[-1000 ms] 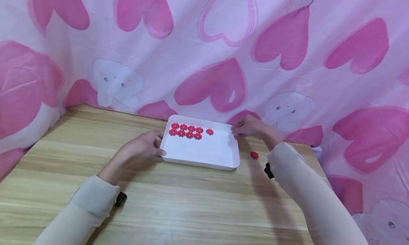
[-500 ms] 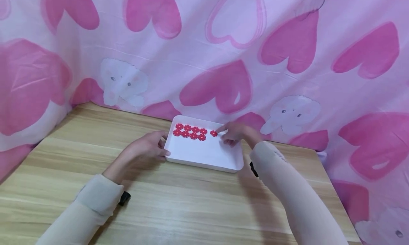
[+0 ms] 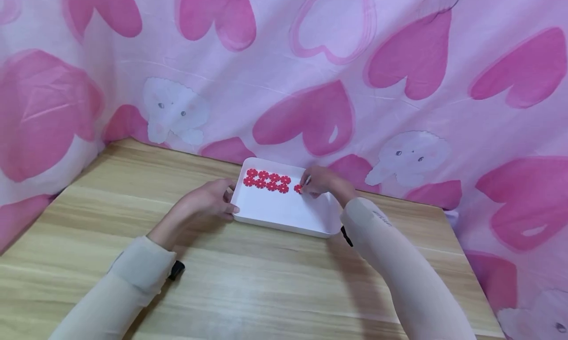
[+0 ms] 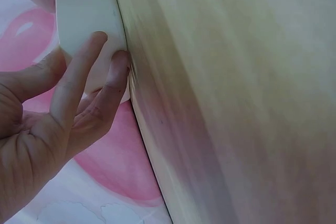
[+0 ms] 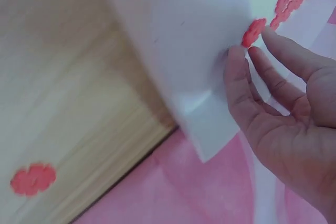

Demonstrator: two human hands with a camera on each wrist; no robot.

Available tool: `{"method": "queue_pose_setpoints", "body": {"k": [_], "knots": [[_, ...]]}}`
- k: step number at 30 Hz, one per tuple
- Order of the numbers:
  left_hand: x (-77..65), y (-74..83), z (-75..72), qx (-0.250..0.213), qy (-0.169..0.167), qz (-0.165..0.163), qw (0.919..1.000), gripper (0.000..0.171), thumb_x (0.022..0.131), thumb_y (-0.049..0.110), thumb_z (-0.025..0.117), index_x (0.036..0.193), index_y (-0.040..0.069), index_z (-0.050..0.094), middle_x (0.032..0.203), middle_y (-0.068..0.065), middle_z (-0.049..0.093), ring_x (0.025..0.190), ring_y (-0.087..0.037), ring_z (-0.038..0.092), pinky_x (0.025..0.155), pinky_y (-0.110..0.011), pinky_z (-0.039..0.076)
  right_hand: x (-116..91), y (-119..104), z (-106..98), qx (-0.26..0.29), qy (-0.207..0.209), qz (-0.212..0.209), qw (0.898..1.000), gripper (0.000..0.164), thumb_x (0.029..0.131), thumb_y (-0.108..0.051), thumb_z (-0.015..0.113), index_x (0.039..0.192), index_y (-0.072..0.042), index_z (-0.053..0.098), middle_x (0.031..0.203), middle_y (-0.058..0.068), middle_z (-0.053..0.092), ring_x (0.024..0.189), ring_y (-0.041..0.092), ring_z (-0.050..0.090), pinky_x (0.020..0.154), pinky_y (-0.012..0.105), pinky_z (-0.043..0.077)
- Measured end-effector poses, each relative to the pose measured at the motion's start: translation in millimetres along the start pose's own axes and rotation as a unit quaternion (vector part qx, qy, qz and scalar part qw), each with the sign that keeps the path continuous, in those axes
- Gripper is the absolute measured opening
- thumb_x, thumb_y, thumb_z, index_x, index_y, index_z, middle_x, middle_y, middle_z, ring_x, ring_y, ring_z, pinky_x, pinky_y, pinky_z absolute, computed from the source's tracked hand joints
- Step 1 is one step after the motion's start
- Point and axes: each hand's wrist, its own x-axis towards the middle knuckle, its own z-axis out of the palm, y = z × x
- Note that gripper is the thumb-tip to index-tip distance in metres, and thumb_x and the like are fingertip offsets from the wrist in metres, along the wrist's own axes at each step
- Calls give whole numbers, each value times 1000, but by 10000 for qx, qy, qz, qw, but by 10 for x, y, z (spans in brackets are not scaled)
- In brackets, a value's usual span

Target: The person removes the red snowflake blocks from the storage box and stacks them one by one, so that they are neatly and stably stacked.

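A white rectangular tray (image 3: 284, 209) lies on the wooden table. My left hand (image 3: 208, 199) grips its left end, thumb near the front corner; in the left wrist view, fingertips (image 4: 97, 38) rest against the tray's outer wall. Two touching rows of red flower-shaped pieces (image 3: 267, 181) lie along the tray's back left. To their right is a single red flower-shaped piece (image 5: 254, 32), pinched between the thumb and fingers of my right hand (image 3: 319, 181). The right fingers partly cover this piece in the head view.
Another red flower-shaped piece (image 5: 33, 179) lies on the table, right of the tray. The wooden table (image 3: 248, 276) extends in front of the tray. A pink heart-patterned cloth (image 3: 306, 108) hangs close behind the tray and along both sides.
My right hand has gone from the tray's right rim to the single red flower-shaped piece, which has shifted slightly toward me. My left hand has stayed on the tray; the view has shifted slightly.
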Motion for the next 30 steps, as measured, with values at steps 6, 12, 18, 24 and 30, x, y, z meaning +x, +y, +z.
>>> {"method": "queue_pose_setpoints", "body": {"k": [6, 12, 18, 24, 30], "knots": [[11, 36, 3, -37, -31, 10, 10000, 58, 100, -2, 71, 151, -8, 43, 126, -29, 62, 102, -30, 70, 88, -36, 70, 56, -66, 38, -148, 227, 105, 9996, 24, 99, -18, 79, 115, -1, 77, 106, 12, 76, 86, 19, 68, 83, 28, 67], [-10, 44, 5, -117, -97, -99, 9998, 60, 99, -3, 72, 150, -10, 42, 124, -29, 62, 103, -31, 72, 87, -37, 70, 68, -91, 67, -184, 235, 171, 9994, 20, 98, -19, 81, 110, -3, 77, 101, 10, 74, 87, 19, 68, 82, 25, 66], [-12, 60, -18, -133, -110, -109, 9998, 60, 100, -2, 72, 151, -9, 41, 126, -30, 61, 104, -32, 72, 88, -37, 70, 30, -56, 46, 483, 373, 61, 9981, 16, 95, -11, 83, 102, 0, 74, 99, 13, 73, 88, 22, 73, 87, 31, 68], [-11, 57, -15, -208, -120, -29, 9997, 58, 99, -3, 72, 148, -12, 43, 123, -30, 62, 102, -31, 73, 88, -37, 70, -22, -9, 22, 814, 433, -126, 9957, 9, 97, -1, 78, 104, 3, 74, 108, 19, 75, 93, 26, 78, 89, 36, 69], [-32, 37, -28, -159, -140, -91, 9997, 51, 102, -2, 68, 147, -11, 45, 122, -28, 63, 101, -28, 72, 89, -36, 70, -92, 31, -40, 807, 369, -182, 9959, 7, 98, 1, 74, 104, 5, 72, 111, 21, 74, 95, 26, 76, 89, 37, 70]]}}
